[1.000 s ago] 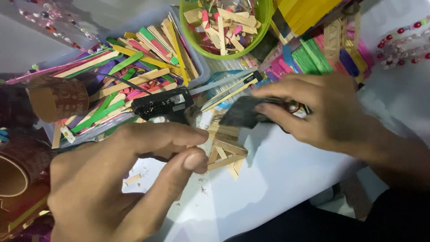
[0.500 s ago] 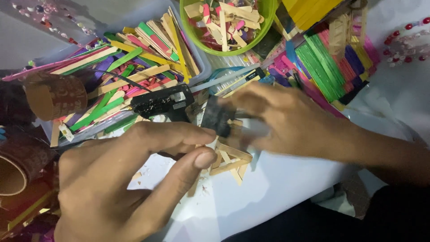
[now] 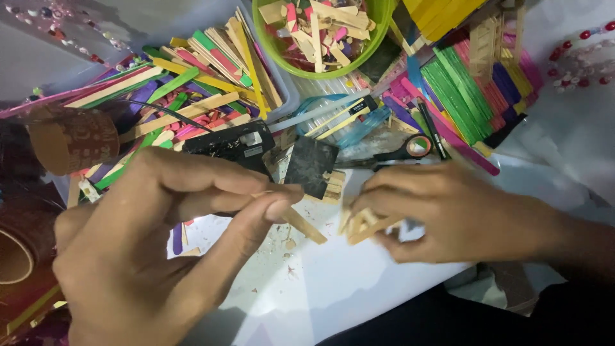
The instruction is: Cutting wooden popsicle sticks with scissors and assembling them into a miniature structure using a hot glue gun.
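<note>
Head view shows our left hand (image 3: 160, 250) pinching a plain wooden stick (image 3: 301, 223), fingers clamped on it; our right hand (image 3: 448, 211) has let go of the glue gun (image 3: 234, 146) and now grips the small stick frame (image 3: 365, 224) above the white worktop (image 3: 333, 288)

Two bare hands show, with no gloves, rings or wristbands on them. The left hand (image 3: 147, 250) is broad in the view, its fingers long, with short, plain nails. The right hand (image 3: 448, 214) runs into a bare wrist and forearm toward the right edge; no sleeve shows on either arm. Below the right forearm lies dark clothing (image 3: 461, 320), plain and unmarked.
</note>
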